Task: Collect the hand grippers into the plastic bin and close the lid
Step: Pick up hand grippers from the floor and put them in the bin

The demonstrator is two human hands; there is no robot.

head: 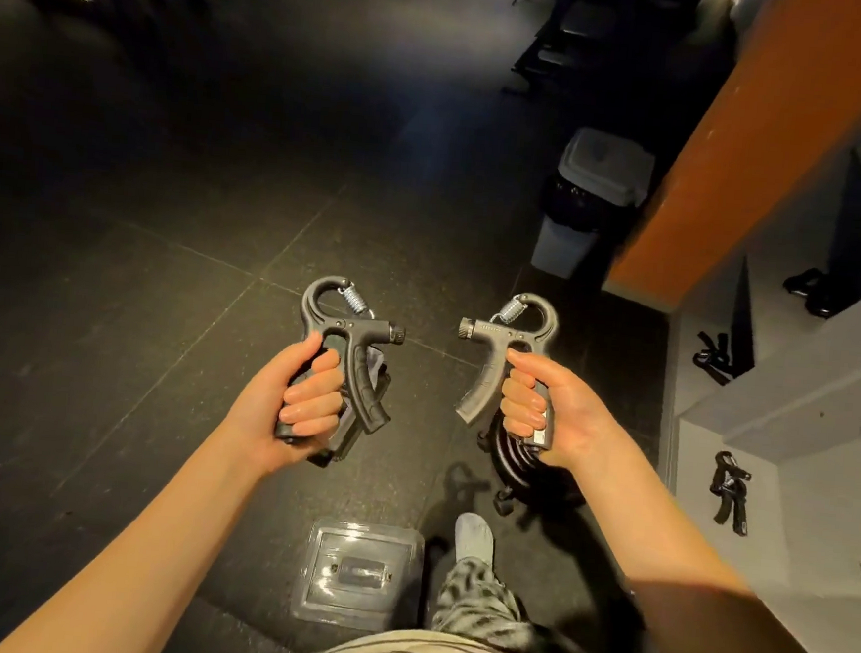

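Head view: left hand (304, 393) curled round handle of grey hand gripper (346, 322), more handles bunched behind it. Right hand (541, 402) grips second hand gripper (513, 327), black grippers (508, 453) hanging beneath. Both held above dark floor (166, 254). Clear plastic bin (360, 573) on floor, near, between forearms. Spare grippers (729, 491) on white shelf (815, 511), right.

This looks like a gym or fitness room. A dark, rubber-like tiled floor (166, 254) spreads from 9 to 12 o'clock. White stepped shelves (793, 406) at 3 o'clock carry loose hand grippers (727, 483). An orange pillar (767, 146) stands at 2 o'clock and a lidded waste bin (590, 199) at 1 o'clock.
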